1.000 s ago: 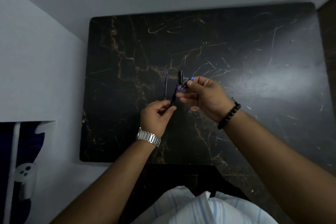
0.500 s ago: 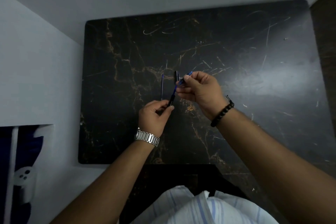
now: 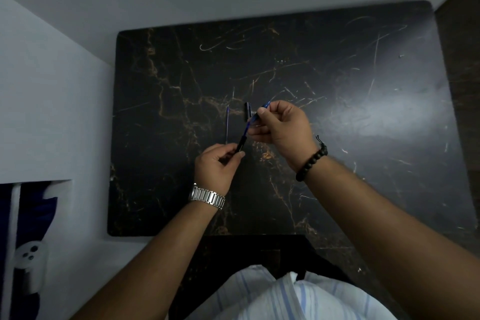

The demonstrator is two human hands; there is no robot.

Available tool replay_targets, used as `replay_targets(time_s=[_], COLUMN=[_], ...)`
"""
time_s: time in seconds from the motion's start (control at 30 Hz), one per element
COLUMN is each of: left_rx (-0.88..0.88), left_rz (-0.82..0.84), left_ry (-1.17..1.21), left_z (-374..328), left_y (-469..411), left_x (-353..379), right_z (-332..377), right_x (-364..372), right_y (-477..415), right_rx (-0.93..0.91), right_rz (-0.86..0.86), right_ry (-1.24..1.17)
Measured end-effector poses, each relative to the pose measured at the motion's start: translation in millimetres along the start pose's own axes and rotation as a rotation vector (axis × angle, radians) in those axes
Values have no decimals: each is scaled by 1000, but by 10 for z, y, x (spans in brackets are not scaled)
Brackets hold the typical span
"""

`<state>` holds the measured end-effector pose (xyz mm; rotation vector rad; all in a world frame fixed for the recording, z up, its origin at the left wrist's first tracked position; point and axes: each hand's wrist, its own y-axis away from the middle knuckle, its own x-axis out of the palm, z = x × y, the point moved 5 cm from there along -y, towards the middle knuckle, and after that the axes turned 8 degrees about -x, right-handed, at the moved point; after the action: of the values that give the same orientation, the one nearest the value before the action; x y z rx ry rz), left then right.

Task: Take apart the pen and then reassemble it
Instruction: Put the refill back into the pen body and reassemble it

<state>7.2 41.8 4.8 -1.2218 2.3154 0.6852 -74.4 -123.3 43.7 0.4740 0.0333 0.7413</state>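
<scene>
I have the pen barrel (image 3: pixel 246 130) off the table (image 3: pixel 337 163), held slantwise between both hands near the middle of the dark marble top. My left hand (image 3: pixel 217 165) pinches the black grip end between thumb and forefinger; my right hand (image 3: pixel 281 125) is closed round the blue far end, thumb on top. The thin refill (image 3: pixel 227 123) lies flat on the table just left of the barrel, and the black cap (image 3: pixel 247 111) lies just beyond it. I judge I am separating or rejoining the two barrel halves; I cannot tell which. To do it well I keep both halves on one straight line, twist with the right fingertips only, hold the left still, and work low over the table so nothing rolls off.
</scene>
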Motion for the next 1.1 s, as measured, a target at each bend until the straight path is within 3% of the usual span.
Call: replay_targets(time_s=[0.37, 0.77, 0.93, 1.1], left_rx=[5, 6, 3, 18], left_rz=[8, 27, 34, 45], left_ry=[-17, -19, -9, -8], left_z=[-27, -18, -22, -72], left_y=[-1, 8, 12, -2], left_x=[26, 46, 51, 65], right_z=[81, 62, 75, 45], right_x=[-7, -32, -40, -16], right_y=[63, 42, 64, 69], right_rx=[-11, -178, -203, -243], right_rz=[-28, 19, 23, 140], right_ry=[1, 388, 411, 560])
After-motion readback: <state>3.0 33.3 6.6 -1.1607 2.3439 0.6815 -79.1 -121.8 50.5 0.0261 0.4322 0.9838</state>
